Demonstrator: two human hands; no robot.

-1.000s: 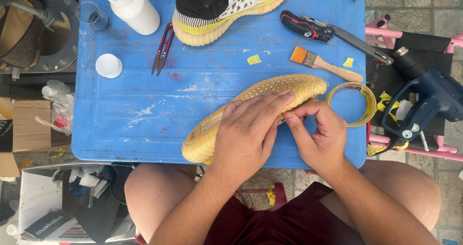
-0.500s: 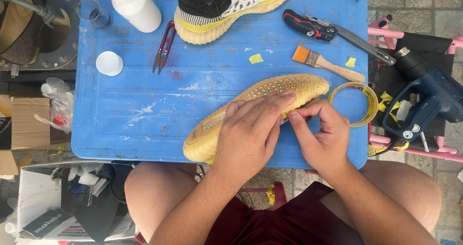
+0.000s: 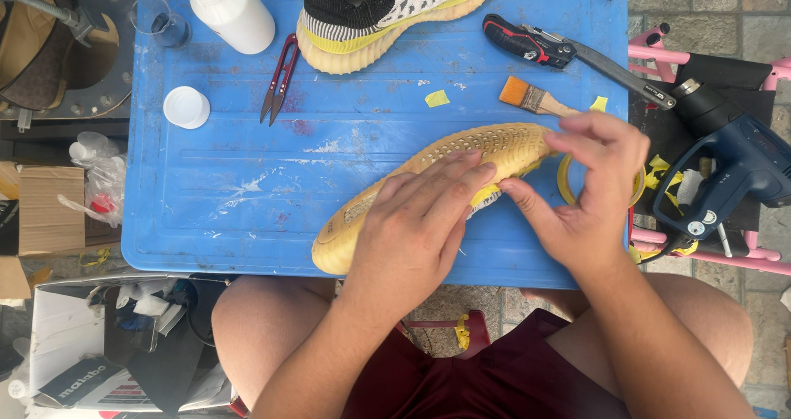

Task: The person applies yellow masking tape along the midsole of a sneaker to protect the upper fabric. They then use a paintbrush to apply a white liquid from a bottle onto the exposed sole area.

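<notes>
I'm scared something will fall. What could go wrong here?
The shoe lies sole up with its heel end right at the blue table's near edge; a push from the left hand might slide it off. The right hand could also knock the tape roll near the table's side.

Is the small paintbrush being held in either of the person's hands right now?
No, the paintbrush lies on the blue table, free of both hands.
</notes>
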